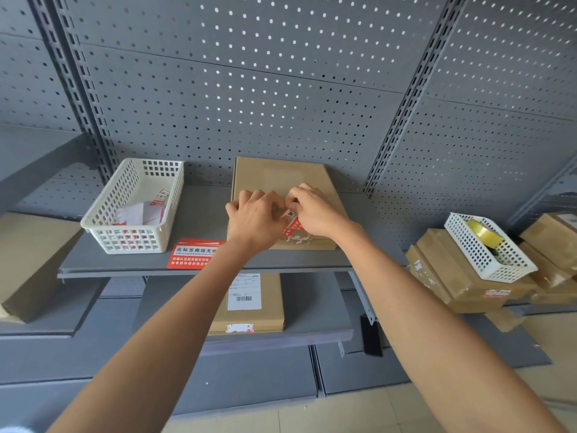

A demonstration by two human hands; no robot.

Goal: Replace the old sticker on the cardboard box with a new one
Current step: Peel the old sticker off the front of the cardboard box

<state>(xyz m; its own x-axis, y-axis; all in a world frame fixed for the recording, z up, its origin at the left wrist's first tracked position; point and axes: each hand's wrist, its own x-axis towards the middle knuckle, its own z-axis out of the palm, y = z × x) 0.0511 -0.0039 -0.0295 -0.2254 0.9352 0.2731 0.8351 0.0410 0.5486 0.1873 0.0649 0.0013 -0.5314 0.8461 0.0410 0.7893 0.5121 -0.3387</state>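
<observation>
- Sticker (293, 225) at the box's (281, 176) front edge is pinched by right hand (315, 210); left hand (254, 218) is curled beside it, grip unclear.
- Slow, low peeling is advised.

Both your bare arms reach forward and up, converging toward the middle. Your left hand (254, 221) is palm down, knuckles toward you, its fingers (249, 196) curled forward and bunched toward the right. Your right hand (313, 210) sits just beside it, almost touching, wrist bent inward, with its fingers (304, 190) curled and the tips pinched together near the left hand's fingertips. Both forearms are straight, the elbows out of view below.
</observation>
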